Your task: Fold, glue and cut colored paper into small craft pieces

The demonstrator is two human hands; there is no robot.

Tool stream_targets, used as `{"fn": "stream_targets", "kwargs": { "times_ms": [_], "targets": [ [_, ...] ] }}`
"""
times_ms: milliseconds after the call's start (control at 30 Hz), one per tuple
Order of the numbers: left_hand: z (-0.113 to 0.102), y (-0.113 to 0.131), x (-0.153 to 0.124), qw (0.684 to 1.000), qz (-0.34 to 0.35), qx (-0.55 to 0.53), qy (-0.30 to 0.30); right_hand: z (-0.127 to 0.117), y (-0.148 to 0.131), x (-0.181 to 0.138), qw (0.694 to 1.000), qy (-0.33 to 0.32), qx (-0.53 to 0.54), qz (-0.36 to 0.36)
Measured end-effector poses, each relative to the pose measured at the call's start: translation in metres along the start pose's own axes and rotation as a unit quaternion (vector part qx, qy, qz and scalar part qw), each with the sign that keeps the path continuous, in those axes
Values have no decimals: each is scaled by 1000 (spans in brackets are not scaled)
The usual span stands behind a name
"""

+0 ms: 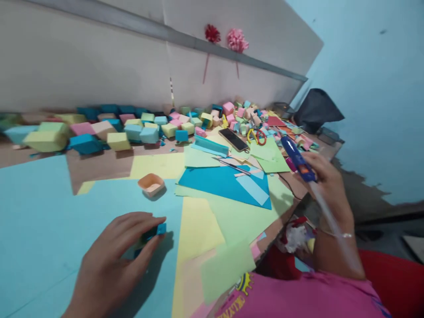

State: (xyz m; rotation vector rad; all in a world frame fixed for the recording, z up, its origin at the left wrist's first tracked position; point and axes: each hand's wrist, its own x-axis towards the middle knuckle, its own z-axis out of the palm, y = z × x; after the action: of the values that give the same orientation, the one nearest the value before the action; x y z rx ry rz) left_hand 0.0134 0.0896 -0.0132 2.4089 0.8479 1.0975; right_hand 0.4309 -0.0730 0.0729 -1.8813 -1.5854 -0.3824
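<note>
pinches folded blue paper (161, 229) in left hand (112, 254), grips glue gun (296, 157) in right hand (327, 185), risks crushing the former by oversqueezing.

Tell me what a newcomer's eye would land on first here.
A newcomer would probably notice the coloured boxes massed along the foot of the pale wall first. Next would come the glue gun raised in the right hand, and the blue piece pinched in the left hand over the light blue sheet. Higher up, a red flower and a pink flower stand out.
</note>
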Motion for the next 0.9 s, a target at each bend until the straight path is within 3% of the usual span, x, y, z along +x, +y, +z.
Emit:
{"fn": "stream_targets", "kwargs": {
  "times_ms": [100, 233, 333, 467, 533, 600, 667, 767, 833, 900],
  "targets": [
    [0, 1, 1, 1000, -20, 4, 4, -11, 52, 16, 986, -11, -162, -31],
    [-1, 6, 3, 998, -66, 14, 7, 5, 97, 24, 969, -109, -221, -30],
    [-3, 5, 4, 994, -103, 24, 9, 30, 111, 31, 956, -166, -240, -28],
    [-3, 3, 4, 990, -136, 18, 29, 49, 108, 48, 953, -179, -242, -28],
    [-3, 4, 2, 987, -154, 2, 40, 54, 88, 59, 956, -173, -236, -35],
    [-2, 7, 1, 984, -166, -30, 51, 60, 49, 67, 966, -154, -197, -58],
    [-2, 12, -1, 978, -184, -76, 64, 69, -8, 67, 986, -116, -40, -110],
    [-3, 17, -1, 959, -230, -138, 89, 92, -106, 51, 946, -172, 206, -181],
    [-6, 21, -1, 946, -256, -169, 108, 113, -162, 34, 908, -231, 294, -190],
    [-9, 23, 0, 931, -275, -204, 124, 136, -199, 21, 883, -267, 347, -168]
  ]
}}
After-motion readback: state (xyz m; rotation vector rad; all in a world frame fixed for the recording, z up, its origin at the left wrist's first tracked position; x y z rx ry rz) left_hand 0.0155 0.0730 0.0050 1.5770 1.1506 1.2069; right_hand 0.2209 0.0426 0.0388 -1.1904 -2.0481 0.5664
